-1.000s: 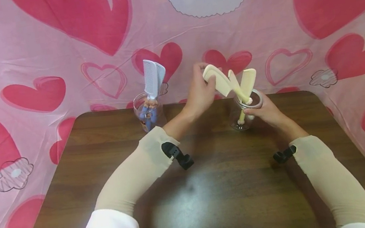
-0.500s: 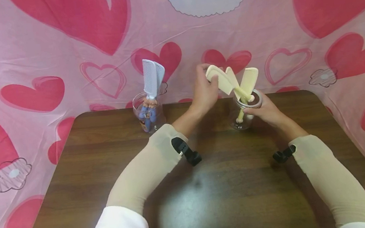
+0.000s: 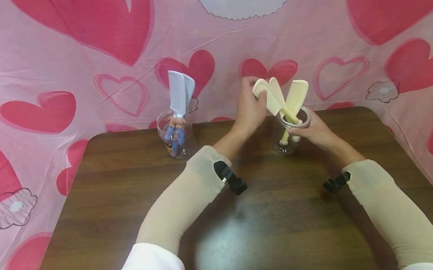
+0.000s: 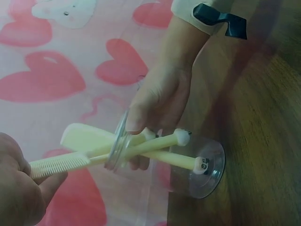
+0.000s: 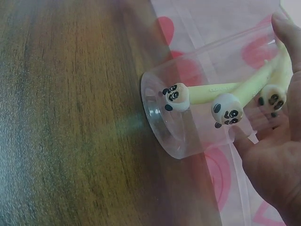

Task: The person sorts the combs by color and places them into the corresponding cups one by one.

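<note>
My left hand (image 3: 251,107) pinches a pale yellow comb (image 3: 270,97) by its toothed head, above the right-hand jar. The comb's handle slants to the jar's mouth, and its panda-shaped end (image 4: 182,137) appears inside the jar wall in the left wrist view. My right hand (image 3: 318,128) grips the clear jar (image 5: 160,136) near the rim, thumb at the front. Two more yellow combs are in this jar: one panda end (image 5: 177,97) is near the bottom, another (image 5: 273,100) sits near the rim. The jar stands upright on the table; the hand hides part of its side.
A second clear jar (image 3: 163,135) stands at the back left, holding light blue combs (image 3: 179,92) with blue figure handles. Both jars are near the back edge of the brown wooden table (image 3: 228,224). A pink heart-patterned cloth (image 3: 118,43) hangs behind.
My left hand has moved right and slightly down, bringing the yellow comb closer over the jar. My right hand and the jar stay almost where they were.
</note>
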Available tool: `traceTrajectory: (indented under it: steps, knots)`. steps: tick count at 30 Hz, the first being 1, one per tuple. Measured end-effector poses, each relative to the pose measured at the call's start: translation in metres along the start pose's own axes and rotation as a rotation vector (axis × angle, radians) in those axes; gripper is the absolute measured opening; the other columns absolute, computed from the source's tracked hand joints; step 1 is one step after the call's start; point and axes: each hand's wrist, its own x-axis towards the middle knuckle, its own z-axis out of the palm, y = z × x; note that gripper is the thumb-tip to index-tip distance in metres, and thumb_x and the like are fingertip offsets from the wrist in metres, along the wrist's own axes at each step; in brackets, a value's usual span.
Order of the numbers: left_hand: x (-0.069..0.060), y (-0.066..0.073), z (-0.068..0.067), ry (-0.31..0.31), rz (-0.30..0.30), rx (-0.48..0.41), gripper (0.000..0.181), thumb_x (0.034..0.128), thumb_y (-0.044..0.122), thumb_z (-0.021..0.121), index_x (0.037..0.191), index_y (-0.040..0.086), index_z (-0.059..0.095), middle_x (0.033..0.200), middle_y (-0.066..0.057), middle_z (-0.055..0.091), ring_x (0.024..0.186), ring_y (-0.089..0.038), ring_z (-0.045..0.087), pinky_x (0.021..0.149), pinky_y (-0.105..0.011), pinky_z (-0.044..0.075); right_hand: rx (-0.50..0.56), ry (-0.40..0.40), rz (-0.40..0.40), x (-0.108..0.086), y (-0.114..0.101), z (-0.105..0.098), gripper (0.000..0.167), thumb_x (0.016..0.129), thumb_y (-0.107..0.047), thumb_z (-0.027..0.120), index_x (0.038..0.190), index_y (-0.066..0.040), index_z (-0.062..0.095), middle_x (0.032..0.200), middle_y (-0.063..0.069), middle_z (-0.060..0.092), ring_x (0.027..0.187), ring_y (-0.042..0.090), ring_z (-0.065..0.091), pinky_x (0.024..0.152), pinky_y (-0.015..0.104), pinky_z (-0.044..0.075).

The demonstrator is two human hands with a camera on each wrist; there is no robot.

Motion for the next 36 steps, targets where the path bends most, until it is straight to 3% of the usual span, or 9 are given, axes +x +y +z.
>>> traceTrajectory:
  steps: [11, 22, 29, 36]
  knots:
    - [0.000, 0.000, 0.014, -0.011, -0.052, -0.008, 0.033, 0.0999, 0.002, 0.060, 0.128, -0.005, 0.044, 0.119, -0.023, 0.062, 0.103, -0.025, 0.064, 0.083, -0.019, 0.053, -0.029, 0.003, 0.013, 0.000, 0.000, -0.001, 0.059, 0.087, 0.016, 0.066, 0.133, -0.016, 0.047, 0.120, -0.003, 0.058, 0.108, 0.008, 0.057, 0.095, 0.016, 0.045]
    - [-0.004, -0.002, 0.020, -0.075, -0.025, 0.115, 0.024, 0.0999, 0.005, 0.061, 0.116, -0.008, 0.049, 0.108, -0.023, 0.066, 0.099, -0.026, 0.065, 0.081, -0.022, 0.053, -0.033, 0.003, 0.022, -0.002, -0.002, 0.001, 0.059, 0.086, 0.016, 0.066, 0.134, -0.012, 0.045, 0.117, -0.004, 0.058, 0.106, 0.008, 0.057, 0.093, 0.016, 0.046]
    - [-0.003, -0.005, 0.020, -0.106, -0.092, 0.015, 0.026, 0.1004, 0.006, 0.061, 0.119, -0.008, 0.050, 0.119, -0.024, 0.067, 0.112, -0.028, 0.068, 0.083, -0.021, 0.057, -0.015, 0.004, 0.022, -0.002, -0.002, 0.001, 0.060, 0.086, 0.018, 0.065, 0.132, -0.016, 0.046, 0.118, -0.004, 0.058, 0.106, 0.008, 0.057, 0.094, 0.016, 0.046]
    - [-0.003, -0.007, 0.019, -0.116, -0.162, -0.098, 0.034, 0.0999, 0.013, 0.064, 0.124, -0.004, 0.049, 0.120, -0.024, 0.067, 0.113, -0.026, 0.069, 0.079, -0.021, 0.059, -0.023, -0.004, 0.015, -0.001, -0.001, 0.000, 0.060, 0.086, 0.017, 0.066, 0.134, -0.013, 0.045, 0.117, -0.003, 0.058, 0.106, 0.009, 0.057, 0.090, 0.017, 0.048]
